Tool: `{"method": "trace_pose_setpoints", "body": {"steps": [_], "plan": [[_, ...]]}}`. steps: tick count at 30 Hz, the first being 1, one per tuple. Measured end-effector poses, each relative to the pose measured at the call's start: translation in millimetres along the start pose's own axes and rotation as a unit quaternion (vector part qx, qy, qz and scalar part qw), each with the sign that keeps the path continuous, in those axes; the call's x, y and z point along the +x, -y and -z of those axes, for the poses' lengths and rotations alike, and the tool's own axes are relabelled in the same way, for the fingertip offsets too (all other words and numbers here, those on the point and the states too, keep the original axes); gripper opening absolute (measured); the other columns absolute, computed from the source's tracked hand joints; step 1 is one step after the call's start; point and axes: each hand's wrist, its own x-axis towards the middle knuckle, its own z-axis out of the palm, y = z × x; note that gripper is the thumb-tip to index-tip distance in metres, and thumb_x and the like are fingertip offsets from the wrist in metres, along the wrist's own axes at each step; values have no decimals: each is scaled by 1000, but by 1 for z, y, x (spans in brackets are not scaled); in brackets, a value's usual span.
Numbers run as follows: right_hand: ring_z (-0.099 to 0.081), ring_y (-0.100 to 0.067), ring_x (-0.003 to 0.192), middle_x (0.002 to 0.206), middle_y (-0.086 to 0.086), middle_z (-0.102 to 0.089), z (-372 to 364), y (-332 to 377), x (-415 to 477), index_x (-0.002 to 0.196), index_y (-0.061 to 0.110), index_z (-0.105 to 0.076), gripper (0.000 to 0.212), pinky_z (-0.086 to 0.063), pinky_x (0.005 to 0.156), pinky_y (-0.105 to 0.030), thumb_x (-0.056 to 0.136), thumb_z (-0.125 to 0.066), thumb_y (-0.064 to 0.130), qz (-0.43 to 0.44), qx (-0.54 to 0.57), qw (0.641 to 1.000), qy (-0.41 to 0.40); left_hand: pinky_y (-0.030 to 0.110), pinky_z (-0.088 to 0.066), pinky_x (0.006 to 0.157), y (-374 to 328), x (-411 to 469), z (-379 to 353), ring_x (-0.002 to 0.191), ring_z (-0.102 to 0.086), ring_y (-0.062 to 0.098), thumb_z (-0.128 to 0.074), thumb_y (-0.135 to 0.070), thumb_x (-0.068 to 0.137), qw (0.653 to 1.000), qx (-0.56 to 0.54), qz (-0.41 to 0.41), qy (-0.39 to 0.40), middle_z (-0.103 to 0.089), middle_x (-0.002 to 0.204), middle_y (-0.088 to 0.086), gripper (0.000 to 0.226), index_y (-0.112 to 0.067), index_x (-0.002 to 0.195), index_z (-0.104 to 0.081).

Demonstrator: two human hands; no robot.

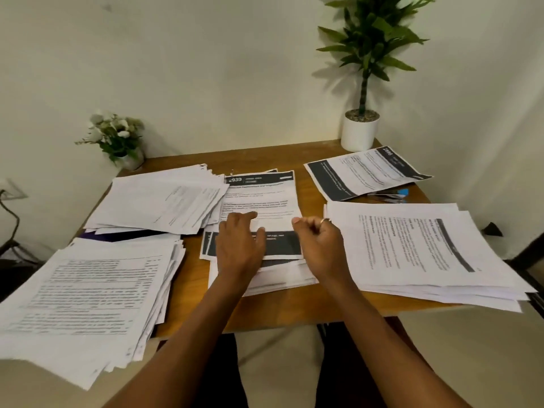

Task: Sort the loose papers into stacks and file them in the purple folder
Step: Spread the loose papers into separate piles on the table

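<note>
Left hand [240, 245]: flat on the top sheet of the middle stack [262, 201], fingers straight and spread, gripping nothing, centre of the frame.
Right hand [319, 245]: curled into a loose fist right at that sheet's right edge; impossible to tell whether pinching the edge or just beside it.
Middle stack: dark-banded printouts, fanned untidily, lower edges poking out under both wrists.
Purple folder [117, 235]: only a dark purple sliver showing, left of centre, pinned under the upper-left stack [159, 201] and running up against the lower-left stack [88, 295].
Lower-left stack: big and sloppy, hanging well over the table's near and left edges.
Right stack [426, 248]: turned sideways, overshooting the right edge of the table [194, 260], near corner over the front edge too.
Upper-right sheets [365, 172]: skewed, just in front of the white plant pot [359, 131], a blue-tipped item [394, 194] peeking out between them and the right stack.
Flower pot [126, 160]: back-left corner, close behind the upper-left stack.
Open room: bare wood in a strip between lower-left and middle stacks, a band along the near edge by the forearms, and a patch at the back between middle stack and upper-right sheets.
</note>
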Motion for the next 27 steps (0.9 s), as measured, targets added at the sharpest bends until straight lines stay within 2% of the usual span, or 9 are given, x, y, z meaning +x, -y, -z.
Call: {"method": "trace_pose_setpoints", "body": {"steps": [3, 8, 11, 15, 17, 20, 23, 25, 27], "plan": [[-64, -13, 105, 123, 10, -65, -22, -1, 24, 111, 30, -64, 18, -59, 71, -16, 96, -67, 39, 25, -39, 999, 2, 52, -32, 112, 33, -8, -2, 138, -38, 29, -59, -46, 95, 998, 57, 26, -13, -47, 147, 7, 50, -24, 140, -52], [-58, -20, 120, 143, 0, -55, -48, -6, 66, 136, 27, -55, 50, -55, 76, -20, 90, -74, 37, -37, -161, 986, 36, 54, -25, 117, 49, -14, -12, 145, -31, 31, -53, -61, 93, 993, 61, 102, -20, -36, 157, 9, 69, -22, 148, -38], [-60, -17, 113, 143, -1, -56, -53, -8, 76, 136, 25, -54, 49, -51, 65, -15, 91, -74, 29, -51, -168, 983, 48, 53, -25, 115, 47, -13, -11, 144, -33, 33, -59, -62, 89, 992, 58, 110, -35, -37, 157, 11, 78, -19, 149, -36], [-59, -11, 103, 142, 1, -58, -55, -5, 85, 136, 23, -54, 52, -40, 47, -6, 90, -77, 21, -61, -107, 992, 23, 52, -30, 111, 50, -12, -10, 137, -39, 33, -70, -59, 83, 989, 21, 128, -69, -46, 147, 12, 83, -18, 147, -37], [-64, -18, 113, 144, 0, -58, -54, -6, 87, 137, 21, -53, 58, -48, 54, -11, 86, -81, 20, -81, -69, 994, 27, 51, -28, 112, 51, -11, -8, 137, -38, 32, -74, -53, 83, 986, -9, 150, -74, -46, 147, 11, 82, -19, 148, -38], [-64, -25, 120, 144, -2, -59, -51, -10, 89, 137, 20, -53, 62, -57, 70, -24, 83, -83, 26, -112, -88, 989, 37, 51, -25, 113, 51, -13, -4, 136, -41, 31, -73, -38, 88, 980, -60, 167, -89, -50, 145, 7, 71, -22, 148, -40], [-69, -21, 104, 134, -3, -65, -47, -7, 87, 131, 17, -57, 51, -55, 62, -24, 87, -81, 25, -139, -61, 987, 55, 50, -25, 111, 50, -15, 1, 126, -49, 27, -69, -30, 92, 976, -99, 164, -103, -60, 133, 1, 49, -26, 137, -50], [-71, -19, 93, 124, -2, -70, -43, 2, 85, 126, 15, -62, 39, -55, 61, -26, 90, -76, 24, -167, -28, 983, 74, 49, -25, 111, 50, -16, 4, 122, -52, 24, -64, -36, 96, 972, -120, 168, -112, -63, 124, -2, 36, -27, 130, -53], [-72, -21, 91, 117, -2, -73, -35, 8, 85, 121, 16, -64, 30, -60, 68, -32, 93, -72, 23, -195, 4, 977, 88, 49, -24, 111, 50, -17, 4, 120, -53, 23, -57, -45, 99, 968, -136, 174, -120, -64, 120, -2, 33, -27, 127, -55]]}}
